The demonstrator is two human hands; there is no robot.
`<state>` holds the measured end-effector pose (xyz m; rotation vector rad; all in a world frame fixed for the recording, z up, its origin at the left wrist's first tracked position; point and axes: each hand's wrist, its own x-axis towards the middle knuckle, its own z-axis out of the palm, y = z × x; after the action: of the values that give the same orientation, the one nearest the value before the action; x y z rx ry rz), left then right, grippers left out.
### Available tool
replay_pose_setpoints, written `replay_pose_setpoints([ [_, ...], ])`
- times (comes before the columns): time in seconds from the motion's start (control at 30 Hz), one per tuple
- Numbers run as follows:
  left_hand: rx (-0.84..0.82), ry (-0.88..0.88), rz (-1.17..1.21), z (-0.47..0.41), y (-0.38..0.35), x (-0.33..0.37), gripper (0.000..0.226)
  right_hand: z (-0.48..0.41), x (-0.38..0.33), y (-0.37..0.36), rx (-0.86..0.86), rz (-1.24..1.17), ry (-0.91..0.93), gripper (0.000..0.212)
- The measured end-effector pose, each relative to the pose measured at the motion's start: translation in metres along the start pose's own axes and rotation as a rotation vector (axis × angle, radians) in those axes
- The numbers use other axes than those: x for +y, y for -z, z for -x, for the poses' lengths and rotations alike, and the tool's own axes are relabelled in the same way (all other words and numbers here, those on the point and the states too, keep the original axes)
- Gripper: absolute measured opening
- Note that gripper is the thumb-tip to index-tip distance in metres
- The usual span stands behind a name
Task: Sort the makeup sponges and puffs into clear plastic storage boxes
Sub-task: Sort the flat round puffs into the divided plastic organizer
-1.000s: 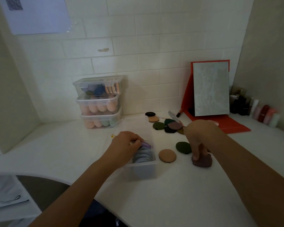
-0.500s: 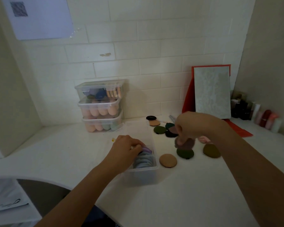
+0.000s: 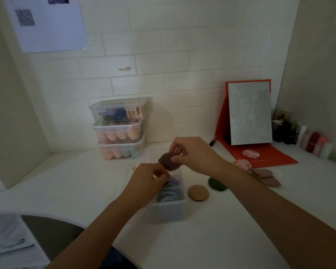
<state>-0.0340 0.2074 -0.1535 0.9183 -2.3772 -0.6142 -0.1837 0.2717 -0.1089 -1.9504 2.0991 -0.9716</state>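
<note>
My right hand (image 3: 192,154) pinches a dark brown puff (image 3: 168,161) just above the far end of an open clear box (image 3: 167,209). Upright lilac and grey-blue puffs (image 3: 170,192) fill the near part of that box. My left hand (image 3: 146,182) rests at the box's left side, its fingers curled onto the row of puffs. Loose on the white counter lie a tan puff (image 3: 198,192), a dark green puff (image 3: 216,183), mauve puffs (image 3: 268,177) and a pink marbled puff (image 3: 241,164).
Three closed clear boxes (image 3: 118,131) of sponges are stacked against the tiled wall. A red stand with a mirror (image 3: 249,113) holds another pink puff (image 3: 250,153). Small cosmetic bottles (image 3: 306,138) line the right wall. The counter's curved edge (image 3: 97,230) is near left.
My right hand has carried the brown puff from the counter at the right up and leftward to over the open box. My left hand has stayed on the puffs in the box.
</note>
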Motion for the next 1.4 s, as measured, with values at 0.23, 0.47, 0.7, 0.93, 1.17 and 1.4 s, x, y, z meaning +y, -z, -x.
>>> replay_pose_setpoints([
  [0.23, 0.038, 0.036, 0.025, 0.0, -0.002, -0.002, 0.006, -0.001, -0.002, -0.007, -0.078, 0.096, 0.035, 0.019],
  [0.47, 0.042, 0.013, 0.014, 0.001, -0.002, -0.004, 0.006, -0.002, 0.003, -0.01, -0.16, 0.063, 0.047, 0.023],
  [0.7, 0.036, 0.004, 0.017, 0.004, -0.001, 0.001, 0.015, -0.002, 0.01, -0.022, -0.135, -0.009, 0.021, 0.014],
  [0.93, 0.037, -0.066, -0.023, 0.004, 0.001, 0.004, 0.014, -0.003, 0.01, -0.018, -0.196, 0.022, -0.005, 0.014],
  [1.17, 0.007, -0.042, 0.001, 0.003, 0.001, 0.005, 0.012, -0.003, 0.007, -0.016, -0.232, -0.083, -0.122, 0.012],
  [1.4, -0.034, -0.03, 0.03, 0.002, -0.001, 0.001, 0.013, -0.007, 0.022, 0.017, -0.214, -0.096, -0.069, 0.01],
])
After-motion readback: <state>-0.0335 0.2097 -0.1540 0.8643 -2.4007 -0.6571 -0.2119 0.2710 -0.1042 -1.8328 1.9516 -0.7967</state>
